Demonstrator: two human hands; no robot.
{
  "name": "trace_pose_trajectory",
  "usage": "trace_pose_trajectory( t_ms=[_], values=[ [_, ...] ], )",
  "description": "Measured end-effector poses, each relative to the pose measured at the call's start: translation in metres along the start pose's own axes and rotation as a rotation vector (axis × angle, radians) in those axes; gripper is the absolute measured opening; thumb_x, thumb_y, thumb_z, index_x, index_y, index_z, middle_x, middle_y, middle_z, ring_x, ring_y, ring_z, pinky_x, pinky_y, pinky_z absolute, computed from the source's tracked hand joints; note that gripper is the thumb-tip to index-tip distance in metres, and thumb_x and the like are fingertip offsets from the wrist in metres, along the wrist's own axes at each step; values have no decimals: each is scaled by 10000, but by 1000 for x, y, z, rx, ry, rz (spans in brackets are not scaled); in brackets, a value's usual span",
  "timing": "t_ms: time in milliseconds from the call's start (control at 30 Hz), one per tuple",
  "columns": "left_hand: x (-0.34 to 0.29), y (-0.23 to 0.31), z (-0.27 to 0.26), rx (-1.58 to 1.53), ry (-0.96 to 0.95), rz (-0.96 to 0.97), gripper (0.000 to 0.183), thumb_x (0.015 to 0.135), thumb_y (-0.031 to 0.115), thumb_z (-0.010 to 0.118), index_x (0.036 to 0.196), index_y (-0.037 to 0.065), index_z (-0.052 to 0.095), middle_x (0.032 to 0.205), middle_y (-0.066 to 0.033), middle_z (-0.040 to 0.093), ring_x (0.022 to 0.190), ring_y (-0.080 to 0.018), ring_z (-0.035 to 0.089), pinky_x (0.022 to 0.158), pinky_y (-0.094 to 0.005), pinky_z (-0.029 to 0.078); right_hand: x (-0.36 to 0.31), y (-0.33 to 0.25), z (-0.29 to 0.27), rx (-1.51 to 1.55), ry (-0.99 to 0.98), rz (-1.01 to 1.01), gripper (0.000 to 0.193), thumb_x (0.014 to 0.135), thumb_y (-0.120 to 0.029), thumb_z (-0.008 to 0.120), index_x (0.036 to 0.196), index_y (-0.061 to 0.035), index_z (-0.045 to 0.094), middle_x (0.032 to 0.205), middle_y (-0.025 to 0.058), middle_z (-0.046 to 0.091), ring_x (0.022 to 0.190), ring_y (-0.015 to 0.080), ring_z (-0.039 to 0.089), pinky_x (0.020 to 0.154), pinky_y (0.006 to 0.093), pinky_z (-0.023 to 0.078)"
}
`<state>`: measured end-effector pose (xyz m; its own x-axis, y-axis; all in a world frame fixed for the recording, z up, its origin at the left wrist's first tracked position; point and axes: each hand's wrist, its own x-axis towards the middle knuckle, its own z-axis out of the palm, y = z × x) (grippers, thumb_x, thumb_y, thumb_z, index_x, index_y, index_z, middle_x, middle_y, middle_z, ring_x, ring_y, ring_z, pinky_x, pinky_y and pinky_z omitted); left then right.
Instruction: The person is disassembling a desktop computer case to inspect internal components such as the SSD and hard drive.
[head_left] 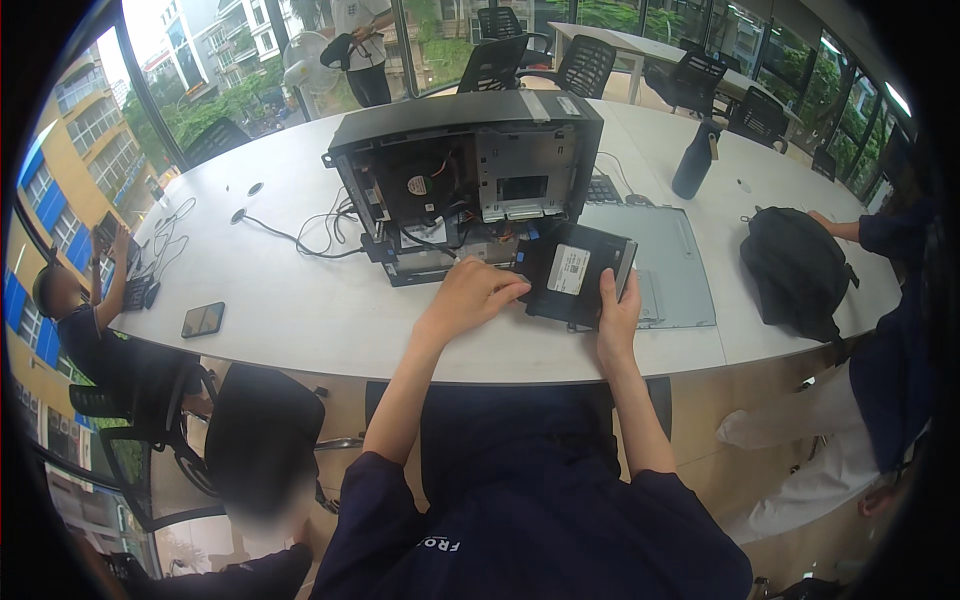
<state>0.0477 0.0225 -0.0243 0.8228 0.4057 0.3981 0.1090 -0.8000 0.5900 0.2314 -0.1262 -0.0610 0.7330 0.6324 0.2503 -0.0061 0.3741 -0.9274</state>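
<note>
My right hand [618, 312] grips a black optical disc drive [548, 285] by its right end, thumb on top. The drive carries a white label and has a pale strip along its right edge. My left hand [477, 298] is closed in a pinch at the drive's left end, where small blue connectors show; what lies between the fingertips is too small to tell. Just beyond both hands an opened black desktop computer case [470, 120] rests on the table, its fan, metal bracket and loose wires exposed. Part of the case's lower interior is hidden behind my left hand and the drive.
A grey side panel [685, 265] lies right of the case, near a dark blue bottle [697, 160] and a black backpack [797, 270]. Cables [310, 243] and a phone [203, 320] are on the white table's left. People sit or stand at both sides; one is at the back.
</note>
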Motion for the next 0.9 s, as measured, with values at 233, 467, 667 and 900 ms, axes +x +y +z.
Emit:
trace_pose_trajectory(
  t_ms=[233, 467, 667, 900],
  values=[
    [-1, 0, 4, -92, 22, -14, 227, 942, 253, 644, 941, 65, 771, 720, -53, 738, 697, -224, 666, 784, -324, 466, -1, -2, 2, 10, 25, -37, 450, 1005, -369, 634, 1272, -19, 541, 1111, 46, 636, 930, 81, 568, 734, 220, 449],
    [0, -4, 6, -171, -19, -60, 226, 944, 244, 652, 931, 51, 770, 728, -53, 748, 709, -194, 669, 790, -311, 469, 0, 1, -1, -18, 1, -7, 442, 1011, -378, 623, 1271, -28, 553, 1069, 20, 629, 879, 56, 544, 694, 203, 424],
    [-2, -9, 9, -61, 49, 70, 226, 944, 247, 653, 954, 55, 772, 732, -38, 747, 668, -199, 630, 730, -318, 475, 1, 3, -4, 0, -13, -58, 442, 1009, -387, 625, 1263, -32, 558, 1062, 16, 628, 868, 48, 539, 674, 198, 415],
    [-3, -16, 7, -198, 0, -43, 250, 929, 274, 657, 951, 57, 779, 741, -75, 737, 657, -233, 602, 715, -342, 467, -3, 1, 1, -61, -51, -98, 456, 1016, -371, 616, 1284, -11, 536, 1170, 68, 624, 1060, 138, 563, 937, 281, 437]
  ],
)
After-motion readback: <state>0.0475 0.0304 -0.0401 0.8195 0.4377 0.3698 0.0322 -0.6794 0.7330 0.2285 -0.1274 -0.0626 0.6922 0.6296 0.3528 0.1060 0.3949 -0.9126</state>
